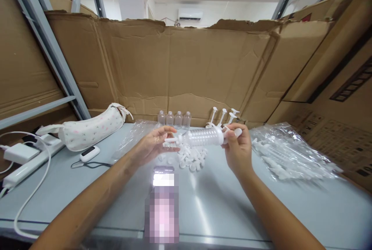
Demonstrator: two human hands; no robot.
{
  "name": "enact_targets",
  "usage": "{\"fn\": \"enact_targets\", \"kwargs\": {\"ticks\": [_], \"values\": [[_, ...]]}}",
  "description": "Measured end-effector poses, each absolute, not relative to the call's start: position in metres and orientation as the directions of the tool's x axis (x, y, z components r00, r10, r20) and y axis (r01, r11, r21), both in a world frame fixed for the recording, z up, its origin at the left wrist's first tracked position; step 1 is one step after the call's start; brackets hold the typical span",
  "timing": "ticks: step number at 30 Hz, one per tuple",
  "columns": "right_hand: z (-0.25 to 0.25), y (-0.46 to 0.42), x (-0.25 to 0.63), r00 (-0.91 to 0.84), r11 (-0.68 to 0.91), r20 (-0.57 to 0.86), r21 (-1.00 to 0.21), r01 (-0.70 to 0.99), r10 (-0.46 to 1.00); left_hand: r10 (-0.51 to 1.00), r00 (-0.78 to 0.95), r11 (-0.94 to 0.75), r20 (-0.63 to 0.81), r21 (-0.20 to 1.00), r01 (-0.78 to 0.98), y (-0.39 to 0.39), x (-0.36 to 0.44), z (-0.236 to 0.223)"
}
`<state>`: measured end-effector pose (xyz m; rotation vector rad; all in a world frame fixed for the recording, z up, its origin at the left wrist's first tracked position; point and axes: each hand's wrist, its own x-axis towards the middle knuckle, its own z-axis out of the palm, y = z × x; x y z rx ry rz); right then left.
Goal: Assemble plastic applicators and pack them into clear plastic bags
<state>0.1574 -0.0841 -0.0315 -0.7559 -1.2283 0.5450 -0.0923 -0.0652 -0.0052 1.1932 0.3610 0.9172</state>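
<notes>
A phone (pixel 162 203) lies near on the desk (pixel 221 207). Above it, both hands hold a clear bottle (pixel 203 136) sideways: right hand (pixel 238 147) closed round its base, left hand (pixel 155 143) pinching the pump end. Loose white caps (pixel 190 157) below could scatter if it slips.
</notes>
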Motion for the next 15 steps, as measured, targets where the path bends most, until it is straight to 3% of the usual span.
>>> {"fn": "enact_targets", "kwargs": {"ticks": [3,7,15], "values": [[-0.031,-0.083,0.161,0.242,0.663,0.658,-0.745,0.07,0.713,0.76,0.617,0.084,0.203,0.912,-0.402,-0.066,-0.092,-0.006],[-0.031,-0.083,0.16,0.168,0.666,0.657,-0.746,0.002,0.735,0.73,0.658,0.103,0.187,0.921,-0.376,-0.067,-0.086,-0.007],[-0.036,-0.09,0.141,0.049,0.521,0.52,-0.854,-0.014,0.853,0.73,0.666,0.178,0.154,0.898,-0.403,-0.055,-0.067,-0.023]]}}
